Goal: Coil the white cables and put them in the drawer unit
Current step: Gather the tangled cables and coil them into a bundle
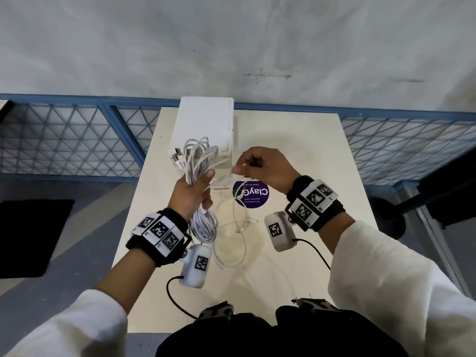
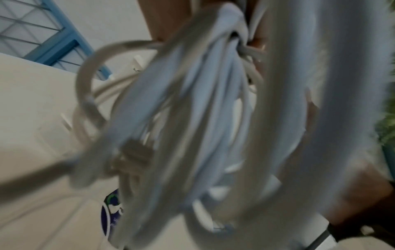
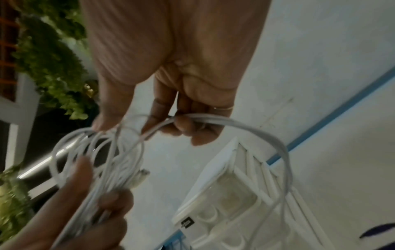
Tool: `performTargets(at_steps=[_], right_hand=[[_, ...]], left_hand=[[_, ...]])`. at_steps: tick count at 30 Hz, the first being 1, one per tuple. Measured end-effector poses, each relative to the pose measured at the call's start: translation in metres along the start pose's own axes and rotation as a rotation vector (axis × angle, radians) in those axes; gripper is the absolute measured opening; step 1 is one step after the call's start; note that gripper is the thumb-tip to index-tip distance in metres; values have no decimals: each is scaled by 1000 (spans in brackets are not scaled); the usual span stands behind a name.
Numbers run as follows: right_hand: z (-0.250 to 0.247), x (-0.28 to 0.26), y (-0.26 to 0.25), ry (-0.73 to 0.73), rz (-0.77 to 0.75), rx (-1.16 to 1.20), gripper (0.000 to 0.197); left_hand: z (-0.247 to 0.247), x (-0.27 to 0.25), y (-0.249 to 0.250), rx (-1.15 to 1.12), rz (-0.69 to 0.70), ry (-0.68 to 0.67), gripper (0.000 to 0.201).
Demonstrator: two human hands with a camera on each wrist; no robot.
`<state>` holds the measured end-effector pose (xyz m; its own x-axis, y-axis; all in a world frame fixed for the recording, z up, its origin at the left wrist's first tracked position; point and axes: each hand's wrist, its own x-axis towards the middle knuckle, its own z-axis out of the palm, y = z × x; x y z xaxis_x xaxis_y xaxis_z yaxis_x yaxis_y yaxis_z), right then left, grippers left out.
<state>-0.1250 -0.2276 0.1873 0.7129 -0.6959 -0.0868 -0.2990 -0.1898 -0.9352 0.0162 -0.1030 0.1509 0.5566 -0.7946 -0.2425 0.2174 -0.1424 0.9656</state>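
Observation:
My left hand (image 1: 197,191) grips a bundle of coiled white cables (image 1: 199,161) upright above the table; loops stick out above and below the fist, and USB plugs (image 1: 177,157) show at its upper left. In the left wrist view the coiled white cables (image 2: 192,118) fill the frame, blurred. My right hand (image 1: 260,168) pinches a strand of white cable (image 3: 213,117) that runs from the bundle. The slack white cable (image 1: 233,243) lies in loose loops on the table below. The white drawer unit (image 1: 206,122) stands at the table's far edge; the drawer unit (image 3: 224,194) shows one translucent drawer pulled out.
The pale table (image 1: 296,140) carries a round purple sticker (image 1: 252,194) under my right hand. A blue mesh railing (image 1: 77,135) runs behind the table. Dark floor and a black mat (image 1: 31,235) lie to the left, a black stand base (image 1: 396,222) to the right.

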Motion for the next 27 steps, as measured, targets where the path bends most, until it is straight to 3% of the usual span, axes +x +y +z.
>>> performTargets(at_steps=[2,4,6,9,12,15,19,20,21,23,25,27], right_hand=[[-6,1,4,-62,-32,32,22],[-11,2,7,-110,-62,80,33],[-15,3,5,-146,-104,66,32],[-20,0,6,-187,-218,-203,17],[-23,-3,19,-209,-300,-427,19],[-32,-5,26,-116,-248,-475,19],[-58,-12,40,242,-130,-562,15],[-61,-13,44,193,-8,-669,24],[-56,-15,48,45,130,-853,45],[-39,-19,54,-279,260,-1072,105],[-16,-21,41,-313,108,-948,130],[8,-18,20,-238,-86,-685,124]], left_hand=[[-12,2,-4,42,0,-3,26],[-20,3,-5,47,-4,-1,28],[-25,3,-1,9,-8,35,32],[-34,7,10,-36,-33,188,35],[-41,14,20,-91,-26,259,39],[-46,14,33,-101,25,261,40],[-55,11,57,-249,100,254,40],[-56,11,61,-273,104,245,40],[-54,10,63,-262,100,233,40],[-43,11,60,-185,93,180,39],[-26,10,53,-107,71,129,36],[-12,8,48,-54,41,87,34]])
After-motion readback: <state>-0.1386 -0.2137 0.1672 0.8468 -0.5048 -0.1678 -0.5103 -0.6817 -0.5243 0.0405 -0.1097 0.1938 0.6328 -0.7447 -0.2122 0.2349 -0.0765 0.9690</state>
